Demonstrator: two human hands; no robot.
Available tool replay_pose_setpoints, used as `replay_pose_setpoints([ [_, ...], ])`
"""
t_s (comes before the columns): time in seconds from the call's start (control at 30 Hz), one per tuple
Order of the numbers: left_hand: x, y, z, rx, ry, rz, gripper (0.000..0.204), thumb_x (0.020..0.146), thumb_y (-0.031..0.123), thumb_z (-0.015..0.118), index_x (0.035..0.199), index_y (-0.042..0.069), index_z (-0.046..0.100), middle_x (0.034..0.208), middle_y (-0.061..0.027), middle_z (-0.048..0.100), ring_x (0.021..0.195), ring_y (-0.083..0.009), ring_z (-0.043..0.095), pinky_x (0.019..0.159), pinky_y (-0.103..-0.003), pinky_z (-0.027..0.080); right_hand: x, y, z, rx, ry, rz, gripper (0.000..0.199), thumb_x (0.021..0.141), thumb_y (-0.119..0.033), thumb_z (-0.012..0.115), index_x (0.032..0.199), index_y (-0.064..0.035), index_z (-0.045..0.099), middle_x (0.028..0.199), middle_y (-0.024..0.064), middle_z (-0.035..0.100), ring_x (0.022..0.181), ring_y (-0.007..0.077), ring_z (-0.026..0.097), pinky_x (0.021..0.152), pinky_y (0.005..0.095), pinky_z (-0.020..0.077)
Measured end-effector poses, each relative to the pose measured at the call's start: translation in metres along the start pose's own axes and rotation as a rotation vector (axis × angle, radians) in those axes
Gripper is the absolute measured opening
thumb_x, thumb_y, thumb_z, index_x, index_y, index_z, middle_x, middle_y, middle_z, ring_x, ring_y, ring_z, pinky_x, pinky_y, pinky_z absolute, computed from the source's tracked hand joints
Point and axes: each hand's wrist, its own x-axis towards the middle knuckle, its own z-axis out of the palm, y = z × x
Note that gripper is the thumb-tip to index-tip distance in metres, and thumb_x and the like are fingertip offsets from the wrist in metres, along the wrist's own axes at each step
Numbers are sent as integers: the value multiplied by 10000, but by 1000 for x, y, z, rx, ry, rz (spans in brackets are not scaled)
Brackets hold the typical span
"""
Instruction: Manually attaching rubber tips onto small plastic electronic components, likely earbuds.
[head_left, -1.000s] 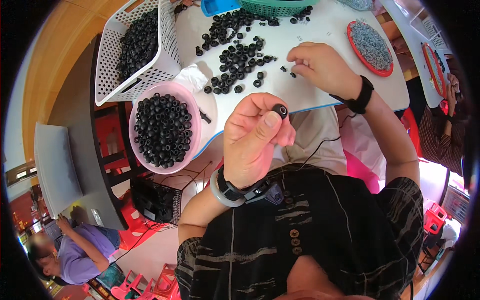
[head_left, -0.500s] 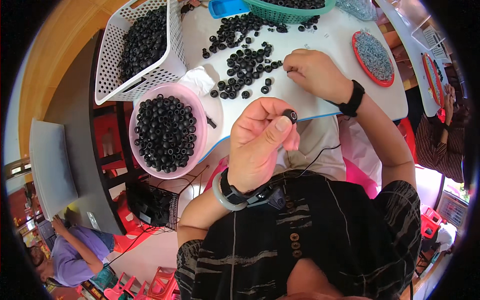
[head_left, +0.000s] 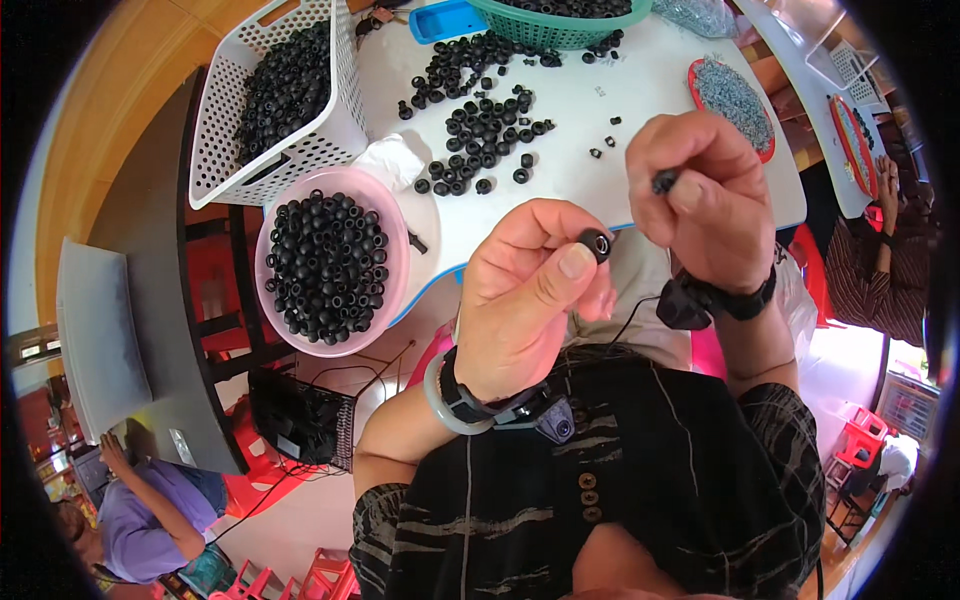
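Between the thumb and fingers of my left hand [head_left: 535, 290] is a round black plastic cap [head_left: 596, 245], its open end facing up and right. My right hand [head_left: 705, 190], raised beside it at the right, pinches a small black plastic piece [head_left: 664, 181] whose exact form is partly hidden by the fingers. The two hands are apart. Beyond them, loose black caps [head_left: 478, 140] lie in a cluster on the white table [head_left: 570, 180], and a few smaller black pieces [head_left: 596, 153] lie near my right hand.
A pink bowl [head_left: 400, 270] of black caps stands left, behind it a white perforated basket [head_left: 350, 100] full of black pieces. At the far side are a green basket [head_left: 560, 38], a blue tray [head_left: 440, 22] and a red tray [head_left: 768, 152] of small grey pieces. Other people sit nearby.
My right hand has come back from the table toward my left hand, bringing a small black piece. My left hand still holds the cap, turned slightly.
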Motion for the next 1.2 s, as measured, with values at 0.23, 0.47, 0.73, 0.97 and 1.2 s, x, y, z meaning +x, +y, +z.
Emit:
replay_pose_setpoints([
  [0.23,-16,1,21,-64,-14,0,236,1081,228,616,1149,4,590,933,-73,620,705,-134,570,717,-346,516,-35,-1,23,14,-37,-124,232,897,17,752,1122,32,695,1063,172,685,763,142,616,607,239,490],
  [0.47,-36,-7,45,-149,52,-97,210,1076,179,634,1173,-7,626,850,-54,654,672,-124,584,682,-307,518,-74,-18,58,-108,94,-35,281,914,-179,817,1099,-12,687,1014,135,595,673,135,572,593,261,460],
  [0.73,-51,-12,62,-150,13,-116,220,1071,185,644,1190,1,620,900,-52,664,674,-107,565,675,-289,505,-92,-36,71,-260,99,-110,263,914,-193,820,1083,-16,727,1013,126,624,798,140,591,715,265,487],
  [0.97,-54,-10,64,-67,-7,9,222,1044,147,683,1186,-8,614,905,-46,663,687,-98,568,686,-291,509,-91,-47,83,-333,119,-84,199,885,-147,828,1031,-23,772,997,114,650,880,159,597,799,281,477],
  [1.2,-52,-8,62,26,-25,167,227,1012,70,709,1185,-35,606,960,-68,665,715,-84,577,696,-250,506,-86,-41,81,-383,94,-142,175,885,-99,817,1031,-17,765,1005,111,653,898,163,612,807,278,484],
])
